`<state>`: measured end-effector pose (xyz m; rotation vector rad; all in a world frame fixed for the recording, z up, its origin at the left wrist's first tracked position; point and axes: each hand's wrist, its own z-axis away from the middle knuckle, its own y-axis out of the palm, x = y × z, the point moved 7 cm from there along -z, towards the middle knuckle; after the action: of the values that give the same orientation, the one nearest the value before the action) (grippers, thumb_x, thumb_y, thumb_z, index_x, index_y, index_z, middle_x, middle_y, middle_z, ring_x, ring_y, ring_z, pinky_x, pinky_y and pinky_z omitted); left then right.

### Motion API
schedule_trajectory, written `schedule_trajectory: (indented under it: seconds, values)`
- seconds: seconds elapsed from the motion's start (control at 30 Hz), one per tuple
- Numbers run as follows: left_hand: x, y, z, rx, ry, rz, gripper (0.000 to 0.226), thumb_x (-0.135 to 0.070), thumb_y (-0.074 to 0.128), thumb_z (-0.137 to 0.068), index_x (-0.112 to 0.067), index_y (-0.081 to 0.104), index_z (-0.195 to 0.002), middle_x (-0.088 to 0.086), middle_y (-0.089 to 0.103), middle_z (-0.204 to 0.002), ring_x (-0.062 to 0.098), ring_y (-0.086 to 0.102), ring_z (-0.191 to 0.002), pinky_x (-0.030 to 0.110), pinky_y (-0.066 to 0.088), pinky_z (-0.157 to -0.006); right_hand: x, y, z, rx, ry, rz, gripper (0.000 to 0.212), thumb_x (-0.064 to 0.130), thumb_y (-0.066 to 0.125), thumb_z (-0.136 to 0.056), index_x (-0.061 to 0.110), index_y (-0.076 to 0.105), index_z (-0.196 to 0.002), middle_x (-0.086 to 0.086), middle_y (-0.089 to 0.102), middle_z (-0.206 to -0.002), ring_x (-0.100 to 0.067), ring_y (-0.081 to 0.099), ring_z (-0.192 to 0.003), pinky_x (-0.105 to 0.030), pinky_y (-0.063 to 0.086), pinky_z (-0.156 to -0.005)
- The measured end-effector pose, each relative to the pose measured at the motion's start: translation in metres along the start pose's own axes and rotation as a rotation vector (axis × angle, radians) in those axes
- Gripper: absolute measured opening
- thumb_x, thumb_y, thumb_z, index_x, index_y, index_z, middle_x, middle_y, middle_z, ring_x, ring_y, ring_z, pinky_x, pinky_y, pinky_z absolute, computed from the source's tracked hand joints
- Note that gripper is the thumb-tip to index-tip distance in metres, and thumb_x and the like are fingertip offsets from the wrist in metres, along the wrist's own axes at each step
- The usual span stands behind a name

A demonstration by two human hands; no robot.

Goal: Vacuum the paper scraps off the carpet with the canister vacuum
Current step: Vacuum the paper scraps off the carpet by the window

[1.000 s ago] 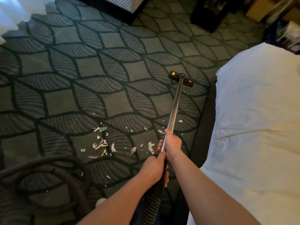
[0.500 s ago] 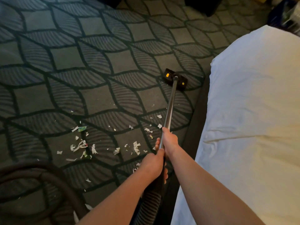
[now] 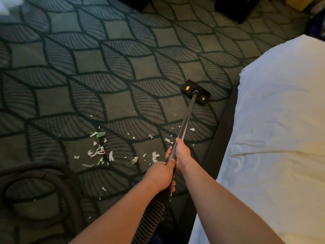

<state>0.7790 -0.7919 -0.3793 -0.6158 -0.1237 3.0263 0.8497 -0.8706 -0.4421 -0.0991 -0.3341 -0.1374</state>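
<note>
Both hands hold the metal vacuum wand [image 3: 186, 118]. My right hand [image 3: 182, 152] grips it higher up the tube, my left hand [image 3: 161, 175] just behind, near where the ribbed hose [image 3: 153, 215] joins. The black floor head [image 3: 195, 92] with two yellow marks rests on the patterned carpet [image 3: 112, 71], far end, close to the bed. White paper scraps [image 3: 98, 152] lie scattered on the carpet left of my hands, with a few more [image 3: 192, 129] beside the wand. A small green-and-white scrap [image 3: 100, 134] lies among them.
A bed with a white sheet [image 3: 281, 138] fills the right side; its dark base [image 3: 219, 141] runs along the carpet. The dark vacuum hose [image 3: 52, 175] coils on the floor at lower left. Dark furniture [image 3: 235, 7] stands at the far top.
The floor head has slid back and slightly right along the bed, nearer the scraps than a second ago. My view has shifted. Both hands keep their grip on the wand.
</note>
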Motion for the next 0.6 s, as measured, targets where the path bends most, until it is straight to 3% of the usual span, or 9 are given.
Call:
schedule_trajectory:
  seconds: [0.13,0.3,0.47,0.6]
  values:
    - [0.027,-0.025,0.009,0.000,0.009,0.007,0.048,-0.045,0.037,-0.101,-0.005,0.062,-0.090,0.005,0.063,-0.060,0.019,0.060,-0.052,0.032,0.056,-0.060,-0.029,0.020,0.016,0.007,0.007,0.003,0.033,0.040,0.049,-0.100,0.009,0.053,-0.112,-0.004,0.049,-0.072,-0.011,0.046,-0.052,-0.022,0.043,-0.038]
    - [0.069,-0.046,0.018,-0.012,-0.005,0.017,0.046,-0.047,0.039,-0.100,-0.006,0.062,-0.098,0.005,0.064,-0.066,0.017,0.061,-0.054,0.033,0.058,-0.067,-0.068,0.037,0.032,-0.001,0.003,0.016,0.033,0.039,0.049,-0.100,0.009,0.052,-0.113,-0.004,0.050,-0.070,-0.011,0.046,-0.052,-0.021,0.043,-0.040]
    - [0.113,-0.049,0.033,0.077,-0.056,0.038,0.048,-0.048,0.036,-0.100,-0.006,0.061,-0.099,0.006,0.063,-0.068,0.016,0.060,-0.052,0.028,0.054,-0.053,-0.110,0.035,0.046,-0.069,-0.005,0.076,0.038,0.039,0.051,-0.099,0.007,0.054,-0.119,-0.005,0.052,-0.073,-0.012,0.048,-0.053,-0.022,0.044,-0.043]
    - [0.151,-0.043,0.051,0.178,-0.082,0.097,0.052,-0.049,0.034,-0.101,-0.004,0.061,-0.097,0.007,0.062,-0.070,0.017,0.060,-0.053,0.028,0.052,-0.052,-0.146,0.024,0.065,-0.107,-0.002,0.092,0.031,0.039,0.052,-0.099,0.012,0.053,-0.115,-0.005,0.054,-0.078,-0.012,0.050,-0.057,-0.023,0.046,-0.046]
